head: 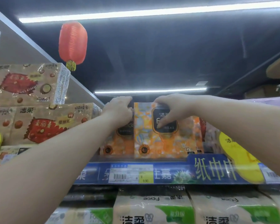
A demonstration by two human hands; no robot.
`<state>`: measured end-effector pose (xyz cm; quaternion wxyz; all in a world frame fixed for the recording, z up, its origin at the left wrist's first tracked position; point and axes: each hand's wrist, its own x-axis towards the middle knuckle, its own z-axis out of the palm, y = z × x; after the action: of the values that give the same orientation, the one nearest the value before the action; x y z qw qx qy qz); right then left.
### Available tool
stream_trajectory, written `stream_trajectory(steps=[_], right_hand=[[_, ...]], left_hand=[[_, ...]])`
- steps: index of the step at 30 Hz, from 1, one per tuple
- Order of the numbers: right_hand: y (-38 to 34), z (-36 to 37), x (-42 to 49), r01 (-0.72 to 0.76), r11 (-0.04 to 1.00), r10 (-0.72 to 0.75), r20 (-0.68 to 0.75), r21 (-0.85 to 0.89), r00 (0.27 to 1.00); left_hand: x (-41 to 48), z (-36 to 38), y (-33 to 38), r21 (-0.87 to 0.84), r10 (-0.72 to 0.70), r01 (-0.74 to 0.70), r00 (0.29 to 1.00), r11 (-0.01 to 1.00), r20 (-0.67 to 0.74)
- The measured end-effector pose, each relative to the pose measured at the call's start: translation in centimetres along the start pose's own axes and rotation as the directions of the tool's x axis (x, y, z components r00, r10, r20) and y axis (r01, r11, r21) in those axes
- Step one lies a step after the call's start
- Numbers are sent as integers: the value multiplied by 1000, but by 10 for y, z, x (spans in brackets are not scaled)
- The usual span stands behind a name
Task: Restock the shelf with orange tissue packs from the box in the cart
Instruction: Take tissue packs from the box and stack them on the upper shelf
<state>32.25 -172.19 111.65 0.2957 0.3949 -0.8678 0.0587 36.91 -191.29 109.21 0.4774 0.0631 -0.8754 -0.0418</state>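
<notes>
Right hand (173, 109) curled over the top edge of the front orange tissue pack (158, 135), thumb pressed down on its dark label, fingers hooked behind the top: closed on the pack, not loose. Left hand (120, 110) at nine o'clock from it, fingers bent over the top of a second orange tissue pack (120, 143) standing just behind and to the left; whether gripping or merely steadying, cannot tell. Front pack upright on the top shelf, bottom edge right at the shelf lip, touching its neighbour on the left side. At six o'clock, blue shelf-edge strip (168, 173) with a price tag (131, 174) clipped on. Further at six, green-labelled tissue packs (152, 210) on the shelf below. At nine o'clock, stacked brown tissue cases (39, 120); at eleven, a red lantern (73, 44) hanging from the ceiling. At three o'clock, a yellow promo sign (239, 157) partly covering more stock. Box and cart not in view. Step in hand, by the look of it: seating this pack in the row. Best done by pushing straight back with the right thumb, keeping the face square to the strip, holding the neighbour steady with the left to stop it toppling, and releasing only once flush.
</notes>
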Motion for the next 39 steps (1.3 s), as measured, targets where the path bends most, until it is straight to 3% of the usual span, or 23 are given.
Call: stream_trajectory(steps=[3,9,19,25,32,36,39], right_hand=[[5,-9,-3,-24,998,23,-13,-53,1000],[23,-12,-12,-141,969,144,2,-202,990],[17,-18,0,-174,918,216,83,-357,973],[19,-19,5,-197,954,251,238,-228,938],[17,-23,10,-188,946,260,272,-264,927],[15,-17,16,-185,917,281,243,-353,928],[22,-8,23,-190,930,264,210,-315,941]], left_hand=[[4,4,-5,116,14,-35,984,993,179],[1,13,-11,214,76,-89,995,973,66],[3,14,-8,213,68,-83,994,974,81],[3,14,-10,222,64,-89,991,971,117],[3,14,-11,185,77,-98,990,978,118],[3,13,-11,169,73,-96,987,981,140],[5,13,-8,196,72,-103,984,975,163]])
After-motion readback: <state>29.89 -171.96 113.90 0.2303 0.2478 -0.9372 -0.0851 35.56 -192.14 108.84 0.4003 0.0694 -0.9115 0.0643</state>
